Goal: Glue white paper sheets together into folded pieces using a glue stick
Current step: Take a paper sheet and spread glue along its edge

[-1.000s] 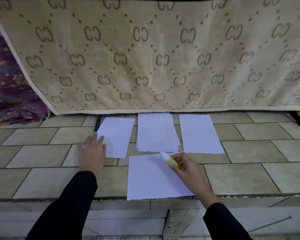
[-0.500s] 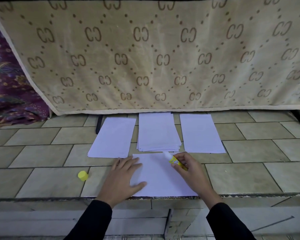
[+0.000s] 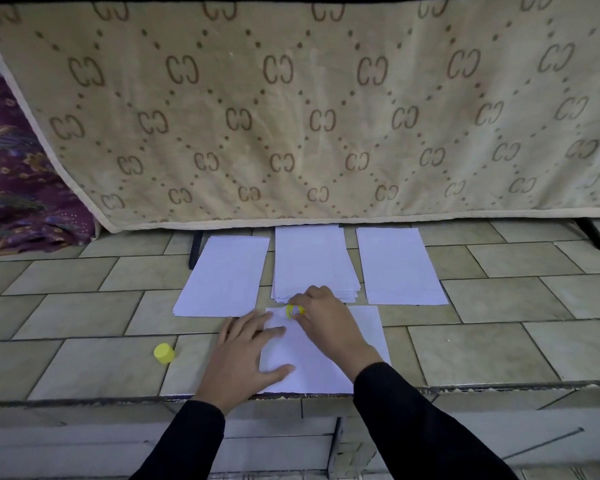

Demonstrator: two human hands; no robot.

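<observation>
Got the sheet (image 3: 312, 362) lying flat at the near edge of the surface (image 3: 465, 348), about the middle. Pinned along its left side by the left hand (image 3: 246, 358), fingers spread and flat, not gripping anything. Over at the sheet's far left corner: glue stick (image 3: 294, 310), tip down on the paper or near enough, wrapped in the right hand (image 3: 321, 320), fingers curled round the barrel. Can't make out any glue on the paper, white on white. Cap (image 3: 164, 353) off and sitting alone to the left of the sheet, well apart from it.

Further back, in a row toward the far edge: left sheet (image 3: 224, 277), then the stack (image 3: 310, 261), then right sheet (image 3: 397, 265). None touching each other, stack's near end just beside the right hand. Behind all that, a patterned blanket (image 3: 291, 116) hanging down.

Progress-wise, looks like early days tbh. Gluing only at the first corner, nothing visibly folded or stuck together, and a whole stack left to get through. Can't tell whether the two side sheets are finished pieces or just singles.
</observation>
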